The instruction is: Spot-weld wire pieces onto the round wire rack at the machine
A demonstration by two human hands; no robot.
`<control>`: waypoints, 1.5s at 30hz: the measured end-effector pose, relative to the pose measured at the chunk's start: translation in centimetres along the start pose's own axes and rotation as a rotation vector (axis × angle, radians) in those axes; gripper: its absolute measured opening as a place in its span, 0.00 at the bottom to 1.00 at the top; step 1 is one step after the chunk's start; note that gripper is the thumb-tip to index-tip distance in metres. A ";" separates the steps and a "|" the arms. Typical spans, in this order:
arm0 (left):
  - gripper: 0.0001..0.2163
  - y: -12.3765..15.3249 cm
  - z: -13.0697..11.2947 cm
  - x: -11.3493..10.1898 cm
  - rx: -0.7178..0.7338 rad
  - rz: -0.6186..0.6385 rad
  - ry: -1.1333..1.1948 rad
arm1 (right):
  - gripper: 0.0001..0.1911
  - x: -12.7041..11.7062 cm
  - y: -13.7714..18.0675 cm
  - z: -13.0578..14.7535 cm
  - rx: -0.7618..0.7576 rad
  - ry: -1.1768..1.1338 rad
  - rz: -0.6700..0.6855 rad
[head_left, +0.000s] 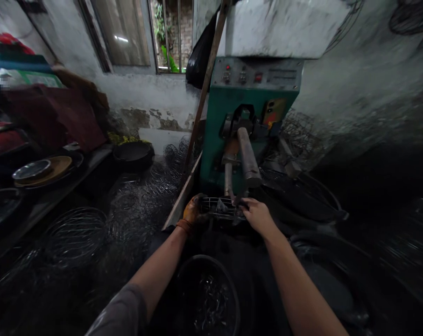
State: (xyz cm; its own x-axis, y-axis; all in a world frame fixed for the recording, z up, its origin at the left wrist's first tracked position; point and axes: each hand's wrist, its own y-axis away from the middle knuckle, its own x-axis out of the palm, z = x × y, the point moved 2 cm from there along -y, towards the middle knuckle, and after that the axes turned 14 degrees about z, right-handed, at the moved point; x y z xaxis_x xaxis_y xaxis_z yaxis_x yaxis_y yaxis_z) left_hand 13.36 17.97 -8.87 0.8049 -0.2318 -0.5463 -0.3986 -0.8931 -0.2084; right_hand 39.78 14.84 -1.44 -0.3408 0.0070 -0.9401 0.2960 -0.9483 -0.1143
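A round wire rack (218,207) of thin metal rods is held low in front of the green machine, at its lower metal arm. My left hand (193,210), in an orange glove with dark fingers, is closed on the rack's left side. At the right side, my bare right hand (257,213) pinches the rack's edge close to the arm's tip; its fingertips are partly hidden in shadow. Above the rack, a thick metal cylinder (249,158) juts out of the green spot-welding machine (215,116). Below my hands stands a dark bucket (236,298) with small bent metal pieces.
Heaps of wire parts (141,200) cover the floor at left, with a round wire grid (74,233) nearer me. A low bench (92,163) carries pans and trays. A wooden board (185,191) leans beside the machine. Dark pans (295,200) lie at right.
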 end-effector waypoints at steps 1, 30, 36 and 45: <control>0.33 -0.1 0.2 0.0 -0.007 -0.007 0.008 | 0.15 0.0 -0.3 0.1 -0.003 0.030 0.008; 0.33 -2.2 -7.6 2.0 0.139 0.070 -0.446 | 0.17 2.1 3.7 -6.1 0.325 -0.336 -0.125; 0.32 -1.3 -3.5 1.6 0.096 0.079 -0.282 | 0.16 0.4 3.8 -3.2 0.146 -0.209 -0.109; 0.32 0.0 -0.3 0.0 0.115 0.023 -0.100 | 0.16 -0.3 1.0 0.4 -0.019 -0.042 0.078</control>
State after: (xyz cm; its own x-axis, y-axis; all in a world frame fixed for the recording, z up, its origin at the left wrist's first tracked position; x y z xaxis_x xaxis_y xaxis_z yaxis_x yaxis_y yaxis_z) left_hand 13.48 17.83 -8.62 0.7495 -0.2074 -0.6286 -0.4689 -0.8367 -0.2830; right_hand 39.81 13.75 -1.15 -0.3527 -0.0807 -0.9323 0.3401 -0.9392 -0.0474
